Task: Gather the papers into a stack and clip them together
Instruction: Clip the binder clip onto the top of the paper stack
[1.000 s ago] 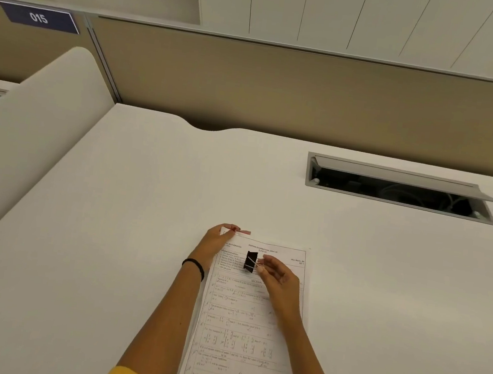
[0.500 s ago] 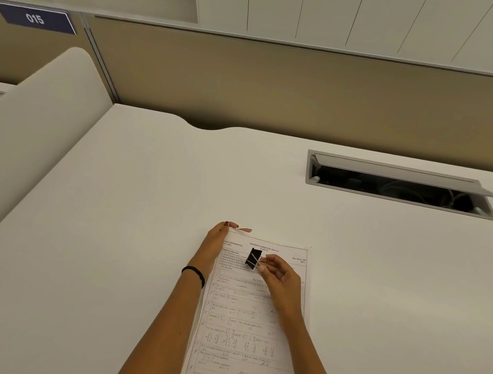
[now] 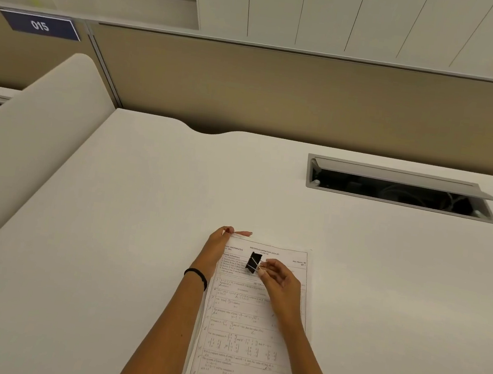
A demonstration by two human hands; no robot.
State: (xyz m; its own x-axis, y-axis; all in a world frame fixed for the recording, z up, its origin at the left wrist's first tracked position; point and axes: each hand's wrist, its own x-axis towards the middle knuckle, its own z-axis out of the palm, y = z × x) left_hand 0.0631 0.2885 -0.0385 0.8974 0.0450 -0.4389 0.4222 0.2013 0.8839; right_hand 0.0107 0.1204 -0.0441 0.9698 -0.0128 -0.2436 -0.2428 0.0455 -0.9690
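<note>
The papers [image 3: 252,327] already lie gathered into one neat stack on the white desk [image 3: 107,247], near edge running off the bottom of view, far edge square — so the gathering part looks done. What is left is the clipping. One black binder clip [image 3: 254,262] is held just above the far end of the stack, over the printed header, and it does not look seated on any edge yet; by my reckoning it has to be carried to the far edge and let close there.

The right hand [image 3: 281,284] has the clip by its wire handles, thumb and forefinger pinched on them, the other fingers loosely curled. Whether the clip's mouth is squeezed open I cannot tell from here. The left hand [image 3: 215,250] holds the far left corner of the stack, fingertips closed on the edge as if lifting it slightly.

Counting: one stack — how many sheets I cannot say, only the top page shows — one clip, two hands, one dark band [image 3: 197,275] on the left wrist, one cable hatch [image 3: 400,187] set in the desk far to the right.
</note>
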